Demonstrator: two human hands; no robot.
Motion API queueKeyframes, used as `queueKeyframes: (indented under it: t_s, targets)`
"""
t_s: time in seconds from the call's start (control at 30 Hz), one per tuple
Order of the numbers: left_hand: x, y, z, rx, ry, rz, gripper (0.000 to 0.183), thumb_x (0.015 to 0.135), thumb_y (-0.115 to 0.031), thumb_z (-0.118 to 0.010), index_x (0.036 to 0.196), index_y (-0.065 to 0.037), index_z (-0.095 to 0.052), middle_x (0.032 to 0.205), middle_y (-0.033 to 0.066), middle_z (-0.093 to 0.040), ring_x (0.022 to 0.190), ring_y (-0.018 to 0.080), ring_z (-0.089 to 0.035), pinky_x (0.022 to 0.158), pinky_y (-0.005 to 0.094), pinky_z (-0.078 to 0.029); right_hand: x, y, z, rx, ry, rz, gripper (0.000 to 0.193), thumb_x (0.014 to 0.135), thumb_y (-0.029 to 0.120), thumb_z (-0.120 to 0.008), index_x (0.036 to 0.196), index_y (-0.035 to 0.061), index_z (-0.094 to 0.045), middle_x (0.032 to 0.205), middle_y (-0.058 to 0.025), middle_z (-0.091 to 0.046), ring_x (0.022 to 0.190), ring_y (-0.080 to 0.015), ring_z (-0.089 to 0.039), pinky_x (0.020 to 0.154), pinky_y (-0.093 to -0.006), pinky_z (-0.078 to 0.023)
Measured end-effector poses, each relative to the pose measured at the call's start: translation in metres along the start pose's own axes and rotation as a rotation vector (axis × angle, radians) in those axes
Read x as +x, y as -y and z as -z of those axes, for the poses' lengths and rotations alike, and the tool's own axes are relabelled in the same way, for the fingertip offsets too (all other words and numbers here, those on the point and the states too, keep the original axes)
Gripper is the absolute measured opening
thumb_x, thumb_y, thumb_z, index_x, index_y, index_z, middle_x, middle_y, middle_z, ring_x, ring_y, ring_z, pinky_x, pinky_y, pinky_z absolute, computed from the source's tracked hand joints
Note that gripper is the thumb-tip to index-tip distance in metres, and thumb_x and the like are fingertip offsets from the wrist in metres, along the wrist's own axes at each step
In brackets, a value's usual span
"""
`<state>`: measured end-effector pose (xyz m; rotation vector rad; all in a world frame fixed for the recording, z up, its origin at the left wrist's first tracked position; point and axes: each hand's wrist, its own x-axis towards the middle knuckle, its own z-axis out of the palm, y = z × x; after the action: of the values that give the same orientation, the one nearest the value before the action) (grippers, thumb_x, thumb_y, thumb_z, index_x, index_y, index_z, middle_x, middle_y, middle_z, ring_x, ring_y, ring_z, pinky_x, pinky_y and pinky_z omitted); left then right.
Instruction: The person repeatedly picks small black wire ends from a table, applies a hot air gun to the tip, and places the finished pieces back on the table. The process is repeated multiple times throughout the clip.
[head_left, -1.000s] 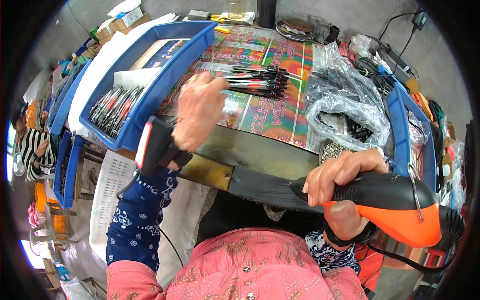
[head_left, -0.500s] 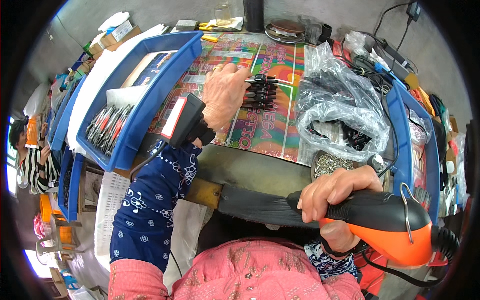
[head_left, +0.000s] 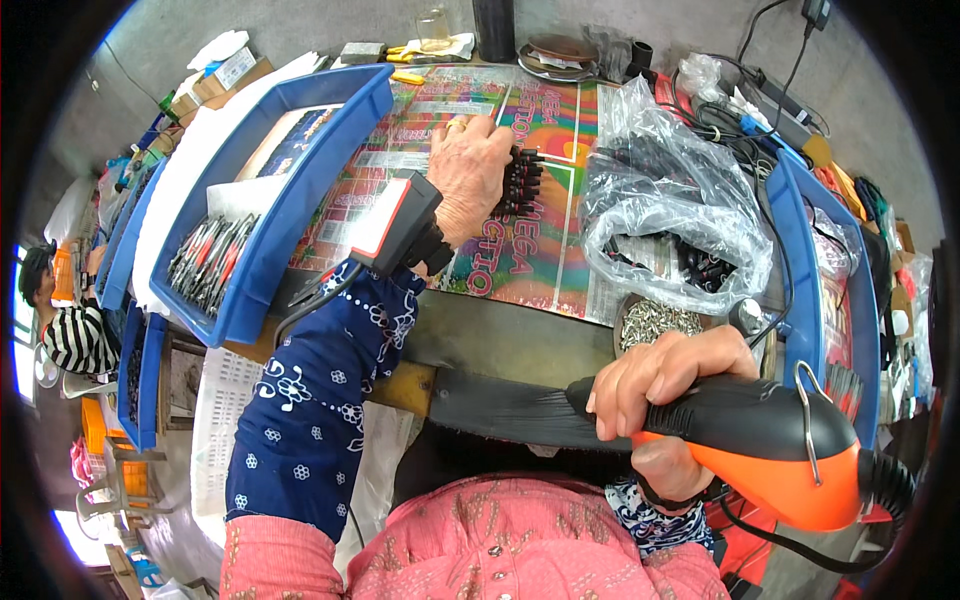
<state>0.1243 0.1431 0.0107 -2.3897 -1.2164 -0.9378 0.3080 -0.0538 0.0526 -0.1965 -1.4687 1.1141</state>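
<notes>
My left hand [head_left: 468, 170] rests on the patterned printed sheet [head_left: 545, 240], with its fingers curled against the left end of a row of black pen-like parts [head_left: 522, 183]. The fingertips are hidden behind the hand. A black device with a white and red face [head_left: 385, 225] is strapped to that wrist, a cable trailing from it. My right hand [head_left: 672, 390] is wrapped round an orange and black corded power tool [head_left: 770, 440], which looks like an electric screwdriver. A wire hanging loop stands at its rear. The tool lies level at the table's near edge, front end leftward.
A blue bin [head_left: 262, 250] of thin pen-like pieces stands at left. To the right are a clear plastic bag [head_left: 680, 225] of black parts, a dish of small metal pieces [head_left: 658, 322] and another blue bin [head_left: 800, 280]. Cables run along the right side. A person [head_left: 75, 330] sits far left.
My left hand has shifted right over the row of black parts and covers more of its left end. The right hand keeps its hold on the tool. The person at far left has turned.
</notes>
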Motion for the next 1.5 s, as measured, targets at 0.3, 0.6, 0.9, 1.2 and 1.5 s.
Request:
queueKeyframes:
  t_s: [0.3, 0.6, 0.9, 1.2, 1.5]
  targets:
    - [-0.01, -0.02, 0.042, -0.407, -0.417, -0.054, 0.013, 0.083, -0.006, -0.06, 0.095, -0.003, -0.054, 0.074, 0.0168, -0.061, 0.069, 0.0349, -0.061, 0.06, 0.0407, -0.047, -0.004, 0.02, -0.026, -0.113, -0.175, -0.08, 0.041, 0.077, 0.026, -0.074, 0.093, 0.006, -0.042, 0.067, -0.0055, -0.052, 0.054, -0.0174, -0.055, 0.057, -0.0335, -0.049]
    - [-0.105, -0.076, 0.139, -1.162, 0.053, 0.556, 0.017, 0.09, -0.003, -0.053, 0.104, 0.008, -0.053, 0.074, 0.006, -0.058, 0.055, 0.0081, -0.054, 0.051, 0.0223, -0.051, -0.005, 0.032, -0.051, -0.281, -0.189, -0.135, 0.044, 0.08, 0.037, -0.071, 0.095, 0.0072, -0.041, 0.068, -0.0048, -0.05, 0.054, -0.0163, -0.053, 0.058, -0.0329, -0.046]
    - [-0.183, -0.116, 0.172, -1.563, 0.28, 1.116, 0.018, 0.092, -0.009, -0.055, 0.105, 0.002, -0.05, 0.082, 0.0072, -0.061, 0.057, 0.0073, -0.053, 0.045, 0.0172, -0.036, -0.002, 0.025, -0.061, -0.264, -0.025, -0.088, 0.045, 0.083, 0.042, -0.066, 0.097, 0.0076, -0.04, 0.071, -0.0045, -0.049, 0.056, -0.016, -0.052, 0.06, -0.0332, -0.046]
    - [-0.197, -0.132, 0.156, -1.777, 0.306, 1.33, 0.016, 0.091, -0.01, -0.056, 0.102, 0.001, -0.053, 0.088, 0.0079, -0.062, 0.065, 0.0088, -0.057, 0.051, 0.0203, -0.048, 0.002, 0.011, -0.063, -0.134, 0.153, -0.029, 0.045, 0.084, 0.043, -0.064, 0.1, 0.0067, -0.043, 0.073, -0.0053, -0.05, 0.058, -0.017, -0.053, 0.063, -0.0344, -0.047]
    - [-0.197, -0.14, 0.146, -1.755, 0.217, 1.39, 0.013, 0.09, -0.013, -0.058, 0.092, 0.0, -0.056, 0.078, 0.0062, -0.063, 0.058, 0.0071, -0.055, 0.044, 0.0186, -0.042, 0.006, 0.002, -0.068, -0.096, 0.19, -0.054, 0.044, 0.085, 0.044, -0.063, 0.1, 0.0071, -0.044, 0.073, -0.0052, -0.051, 0.058, -0.0176, -0.054, 0.064, -0.0354, -0.047]
